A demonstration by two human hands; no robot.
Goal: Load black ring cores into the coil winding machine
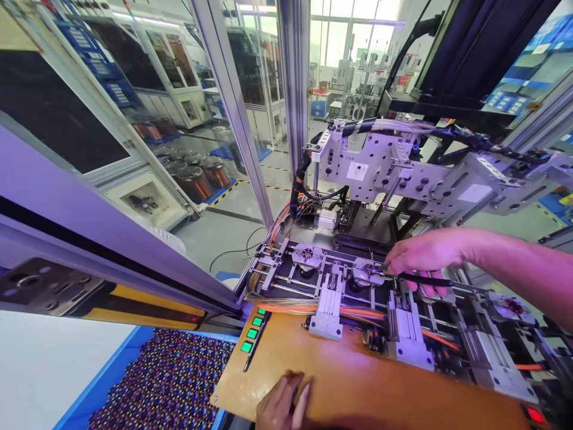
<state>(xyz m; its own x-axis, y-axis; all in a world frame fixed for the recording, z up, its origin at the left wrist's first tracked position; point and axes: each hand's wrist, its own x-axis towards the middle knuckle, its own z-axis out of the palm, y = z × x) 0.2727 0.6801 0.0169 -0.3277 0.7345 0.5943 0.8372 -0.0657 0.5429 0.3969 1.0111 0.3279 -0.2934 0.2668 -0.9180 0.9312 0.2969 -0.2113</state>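
My right hand [425, 254] reaches in from the right and grips a thin black tool [423, 279], its tip touching a round metal fixture [367, 272] on the machine's rail. A second round fixture [307, 255] sits to its left, and a third [510, 307] to the right. My left hand [282, 405] rests flat on the brown panel [358, 382] at the front edge, fingers together, holding nothing.
A blue tray [107, 376] of several small dark coils [174, 382] lies at lower left. Green lit buttons [251, 334] and a pen [255, 346] sit on the panel's left edge. A grey machine head [380, 167] hangs over the rail. Orange cables [313, 309] run along the front.
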